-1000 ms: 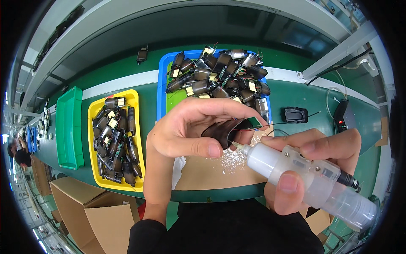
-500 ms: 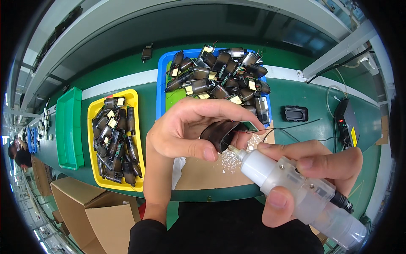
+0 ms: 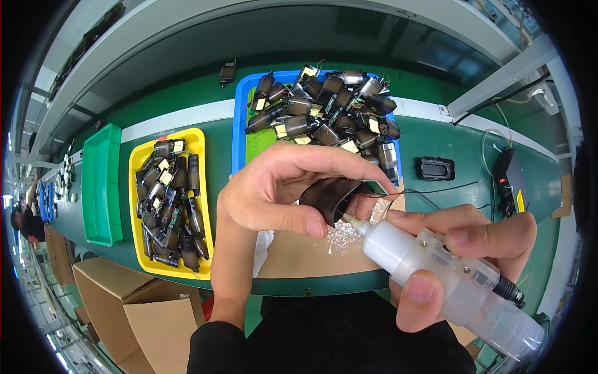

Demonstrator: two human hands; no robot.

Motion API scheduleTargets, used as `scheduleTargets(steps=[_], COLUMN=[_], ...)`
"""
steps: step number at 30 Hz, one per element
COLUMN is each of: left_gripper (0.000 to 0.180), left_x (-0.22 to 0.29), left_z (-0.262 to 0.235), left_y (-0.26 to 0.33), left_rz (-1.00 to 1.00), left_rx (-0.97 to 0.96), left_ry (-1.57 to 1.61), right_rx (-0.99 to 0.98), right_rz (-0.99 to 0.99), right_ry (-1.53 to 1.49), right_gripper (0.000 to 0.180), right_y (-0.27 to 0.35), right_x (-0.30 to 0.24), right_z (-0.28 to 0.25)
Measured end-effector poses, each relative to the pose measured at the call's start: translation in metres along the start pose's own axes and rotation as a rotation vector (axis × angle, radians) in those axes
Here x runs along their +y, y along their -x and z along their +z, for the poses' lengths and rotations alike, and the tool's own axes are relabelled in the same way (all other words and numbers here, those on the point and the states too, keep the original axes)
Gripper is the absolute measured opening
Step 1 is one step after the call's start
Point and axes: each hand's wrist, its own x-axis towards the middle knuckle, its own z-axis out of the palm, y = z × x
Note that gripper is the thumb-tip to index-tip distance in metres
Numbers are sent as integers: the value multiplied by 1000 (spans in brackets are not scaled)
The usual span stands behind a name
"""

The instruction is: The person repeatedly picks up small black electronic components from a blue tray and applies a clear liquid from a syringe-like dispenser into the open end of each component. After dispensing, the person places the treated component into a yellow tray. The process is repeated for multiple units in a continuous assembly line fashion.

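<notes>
Head view: left hand (image 3: 274, 193) fingers pinch dark part (image 3: 330, 196); right hand (image 3: 464, 249) fingers grip dispenser (image 3: 436, 274).

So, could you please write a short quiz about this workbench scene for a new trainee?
1. True or false: the yellow tray holds dark parts.
2. Which hand holds the translucent dispenser? A) left B) right
3. Fill in: the left hand pinches a dark ____ part at the dispenser's tip.

Key: 1 true; 2 B, the right hand; 3 brown.
</notes>
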Motion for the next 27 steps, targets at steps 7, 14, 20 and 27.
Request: scheduleTargets(steps=[7,14,20,27], left_gripper=[57,64,65,65], left_x=[0,0,-1,-1], left_z=[0,10,10,11], left_y=[-2,-2,-3,-3], left_rz=[18,-21,-9,-8], left_rx=[-32,135,131,150], left_ry=[4,-32,-40,-29], right_rx=[9,5,4,3], right_rz=[-2,-1,8,26], right_ry=[-8,-8,-6,-9], right_gripper=[47,48,49,50], right_y=[1,1,1,1], right_x=[-1,-2,-4,-6], right_z=[2,1,0,0])
